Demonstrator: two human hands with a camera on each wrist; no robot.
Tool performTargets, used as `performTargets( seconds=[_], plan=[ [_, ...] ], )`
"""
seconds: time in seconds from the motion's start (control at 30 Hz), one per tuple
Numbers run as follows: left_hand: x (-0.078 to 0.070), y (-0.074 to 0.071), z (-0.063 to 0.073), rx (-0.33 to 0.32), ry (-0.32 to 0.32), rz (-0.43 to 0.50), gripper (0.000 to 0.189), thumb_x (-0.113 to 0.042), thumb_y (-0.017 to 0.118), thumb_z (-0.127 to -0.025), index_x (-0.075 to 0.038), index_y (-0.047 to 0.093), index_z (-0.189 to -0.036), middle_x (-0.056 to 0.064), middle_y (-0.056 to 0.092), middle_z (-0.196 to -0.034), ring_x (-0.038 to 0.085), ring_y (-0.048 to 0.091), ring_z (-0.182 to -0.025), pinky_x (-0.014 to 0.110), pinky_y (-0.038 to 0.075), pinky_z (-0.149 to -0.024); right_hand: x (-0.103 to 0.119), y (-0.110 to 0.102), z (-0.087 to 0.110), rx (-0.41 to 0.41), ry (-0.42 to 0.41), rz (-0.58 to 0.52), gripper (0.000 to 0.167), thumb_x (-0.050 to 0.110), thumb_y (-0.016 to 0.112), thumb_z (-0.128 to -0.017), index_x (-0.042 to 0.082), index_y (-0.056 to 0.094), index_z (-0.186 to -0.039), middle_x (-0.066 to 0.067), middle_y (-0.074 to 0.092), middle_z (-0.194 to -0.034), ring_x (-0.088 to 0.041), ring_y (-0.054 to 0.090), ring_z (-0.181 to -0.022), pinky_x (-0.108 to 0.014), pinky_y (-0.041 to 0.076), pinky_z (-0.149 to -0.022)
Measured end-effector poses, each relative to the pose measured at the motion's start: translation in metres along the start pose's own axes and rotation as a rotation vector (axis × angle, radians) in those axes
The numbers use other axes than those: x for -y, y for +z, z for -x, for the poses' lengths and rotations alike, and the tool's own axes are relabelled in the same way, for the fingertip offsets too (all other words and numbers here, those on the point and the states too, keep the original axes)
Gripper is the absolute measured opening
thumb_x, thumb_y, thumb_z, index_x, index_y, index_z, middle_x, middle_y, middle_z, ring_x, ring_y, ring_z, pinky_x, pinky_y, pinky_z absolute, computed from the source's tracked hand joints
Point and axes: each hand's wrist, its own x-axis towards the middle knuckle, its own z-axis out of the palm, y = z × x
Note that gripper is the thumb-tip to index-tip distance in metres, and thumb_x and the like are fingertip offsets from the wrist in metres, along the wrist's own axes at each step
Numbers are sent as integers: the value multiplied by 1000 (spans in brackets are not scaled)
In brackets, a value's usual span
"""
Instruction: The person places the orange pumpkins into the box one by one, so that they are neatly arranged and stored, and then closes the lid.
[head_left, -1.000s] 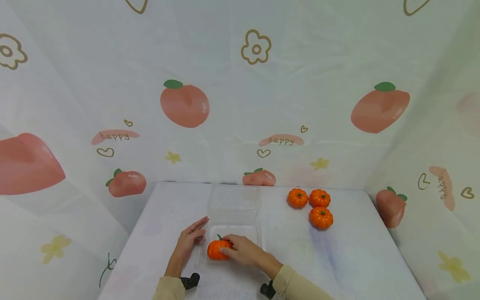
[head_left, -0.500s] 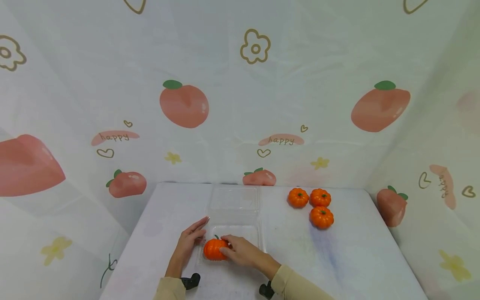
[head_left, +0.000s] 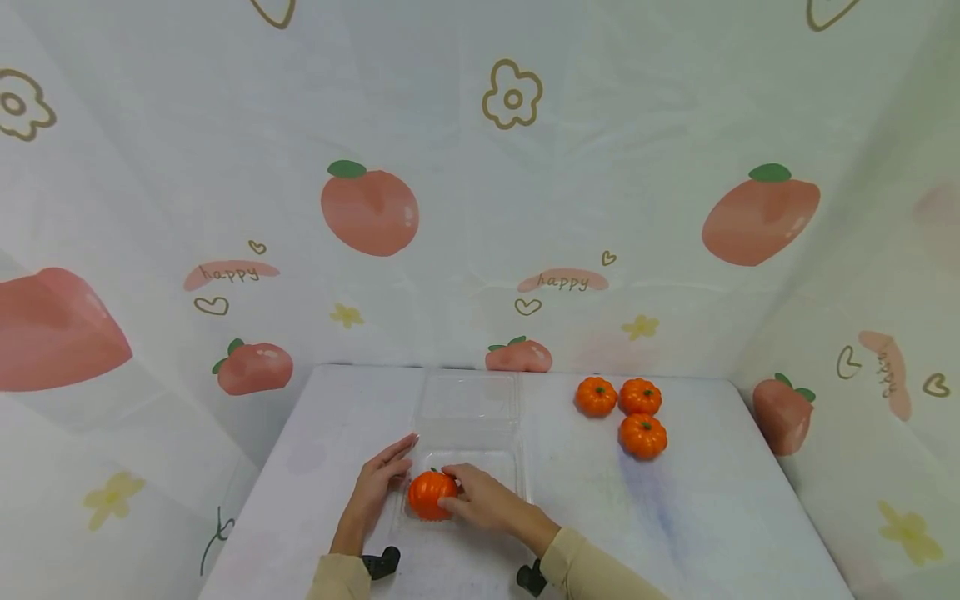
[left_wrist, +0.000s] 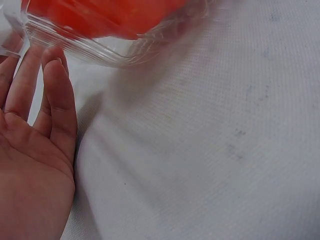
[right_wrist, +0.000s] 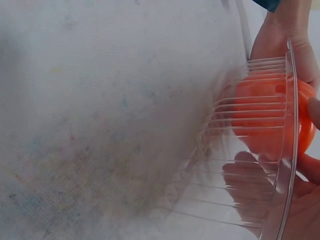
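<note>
In the head view, my right hand (head_left: 486,500) holds a small orange pumpkin (head_left: 429,495) between thumb and fingers. The pumpkin sits in the front left part of a clear plastic clamshell box (head_left: 491,463), its stem tipped toward the back. My left hand (head_left: 375,482) lies along the box's left side with fingers extended. Seen from the left wrist, those fingers (left_wrist: 60,95) reach up to the ribbed clear wall, and the pumpkin (left_wrist: 120,17) shows orange through it. From the right wrist, the box's rim (right_wrist: 291,165) crosses in front of the pumpkin (right_wrist: 265,107).
The box's lid (head_left: 468,396) lies folded back behind its base. Three more orange pumpkins, among them a front one (head_left: 642,437), stand together at the back right of the white-covered table (head_left: 720,517). A printed cloth (head_left: 465,150) hangs behind and along the sides.
The pumpkin has shifted slightly left inside the box and turned, its stem now tipped farther back. My right hand has moved a little left with it. The left hand stays in place.
</note>
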Motion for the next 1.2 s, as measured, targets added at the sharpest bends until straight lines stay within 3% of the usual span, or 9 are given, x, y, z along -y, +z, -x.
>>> performTargets(
  seconds=[0.27, 0.53, 0.73, 1.0, 1.2],
  plan=[
    [-1, 0, -1, -3, -14, 4, 44, -23, 61, -101, -18, 59, -145, 1, 56, -152, 12, 60, -94, 22, 52, -81, 3, 0, 1, 14, 12, 16, 56, 39, 63, -100, 6, 52, -145, -4, 64, -134, -6, 59, -109, -32, 54, -101],
    [-2, 0, -2, -4, -25, 22, 43, -20, 60, -101, -20, 60, -144, -1, 57, -151, 12, 58, -83, 22, 52, -78, 1, -4, 0, 18, 13, 33, 60, 43, 62, -100, 9, 50, -148, -3, 62, -139, -7, 60, -114, -33, 53, -105],
    [-2, 0, -1, -3, -48, 30, 44, -21, 61, -101, -21, 60, -144, -1, 57, -151, 14, 58, -88, 21, 52, -79, 4, -13, -1, -39, -40, 180, 58, 43, 60, -101, 8, 51, -147, -3, 63, -136, -15, 59, -122, -36, 50, -109],
    [-1, 0, -2, -2, -54, 71, 44, -18, 62, -99, -19, 61, -143, 1, 58, -150, 14, 58, -80, 22, 53, -74, 11, -31, 2, -112, -61, 330, 54, 42, 60, -101, 12, 52, -146, -5, 57, -145, -22, 54, -132, -40, 48, -112],
    [0, 0, -3, -5, -53, 66, 44, -18, 62, -99, -20, 61, -143, 0, 58, -150, 14, 57, -82, 22, 52, -73, 16, -39, 5, -181, -73, 508, 54, 43, 61, -100, 16, 54, -146, -5, 54, -150, -24, 51, -134, -41, 47, -113]
  ],
)
